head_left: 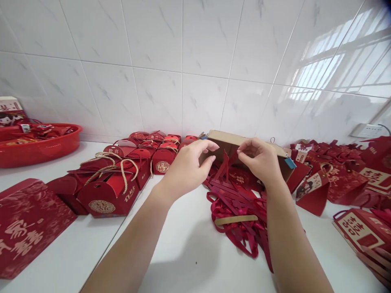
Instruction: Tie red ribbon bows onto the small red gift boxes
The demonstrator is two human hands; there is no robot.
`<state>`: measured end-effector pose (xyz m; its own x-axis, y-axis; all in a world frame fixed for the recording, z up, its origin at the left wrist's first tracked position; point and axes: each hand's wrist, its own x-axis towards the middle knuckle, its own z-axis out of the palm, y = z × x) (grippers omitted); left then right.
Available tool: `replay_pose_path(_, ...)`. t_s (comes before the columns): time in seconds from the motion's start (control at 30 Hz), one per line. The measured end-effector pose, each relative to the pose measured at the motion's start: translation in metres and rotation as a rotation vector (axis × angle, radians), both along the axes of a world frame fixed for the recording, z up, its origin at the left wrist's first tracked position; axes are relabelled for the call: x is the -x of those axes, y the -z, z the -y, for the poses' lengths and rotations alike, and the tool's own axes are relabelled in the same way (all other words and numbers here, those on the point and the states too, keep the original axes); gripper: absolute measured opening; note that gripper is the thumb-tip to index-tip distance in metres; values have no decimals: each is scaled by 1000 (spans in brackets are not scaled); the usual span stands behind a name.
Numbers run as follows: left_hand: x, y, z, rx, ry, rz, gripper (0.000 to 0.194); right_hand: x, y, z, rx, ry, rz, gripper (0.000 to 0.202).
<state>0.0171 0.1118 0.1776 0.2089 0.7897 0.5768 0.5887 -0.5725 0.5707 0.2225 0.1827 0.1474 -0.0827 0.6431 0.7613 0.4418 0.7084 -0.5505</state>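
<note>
My left hand [195, 165] is raised in front of the left end of an open cardboard box [232, 137], thumb and fingers apart, with nothing between them. My right hand [258, 158], fingertips pinched together, holds a thin dark red strip [233, 158] at the box's opening. Between the two hands a red paper strip [225, 167] stands up from the heap. Below them, a tangled pile of dark red ribbons [241, 207] spills out of the box onto the white table [183, 252]. One gold strip [236, 220] lies across the pile.
Red gift boxes with rope handles [106, 195] stand in rows at the left. A red basin [39, 146] of packets is at the far left. More red bags [345, 179] crowd the right, where another person's hand [377, 260] touches a box. A tiled wall [159, 97] rises behind.
</note>
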Motion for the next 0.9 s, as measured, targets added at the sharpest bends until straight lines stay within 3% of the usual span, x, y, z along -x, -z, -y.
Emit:
replay_pose_path(0.23,-25,34,-29,111,58,-21,51,12,-3,11,61,-170,-39,7)
replay_pose_path(0.3,-28,44,-38,103,53,-25,46,12,-5,14,68,-201,-65,7)
replay_pose_path(0.4,-30,54,-49,100,63,-40,22,8,-8,17,66,-183,-135,8)
replay_pose_path(0.47,-29,57,-53,104,64,-32,21,5,-11,19,51,-149,-195,10)
replay_pose_path(0.57,-25,51,-53,87,19,15,20,2,-15,25,68,-154,-285,12)
replay_pose_path(0.63,-21,40,-46,90,17,89,20,4,-17,30,124,-229,-335,13)
replay_pose_path(0.7,-19,27,-34,161,129,231,27,8,-19,37,171,-326,-363,13)
replay_pose_path(0.8,-18,9,-11,349,447,415,29,16,-21,49,164,-426,-361,21)
replay_pose_path(0.9,-19,1,6,394,495,452,25,23,-22,59,119,-453,-342,20)
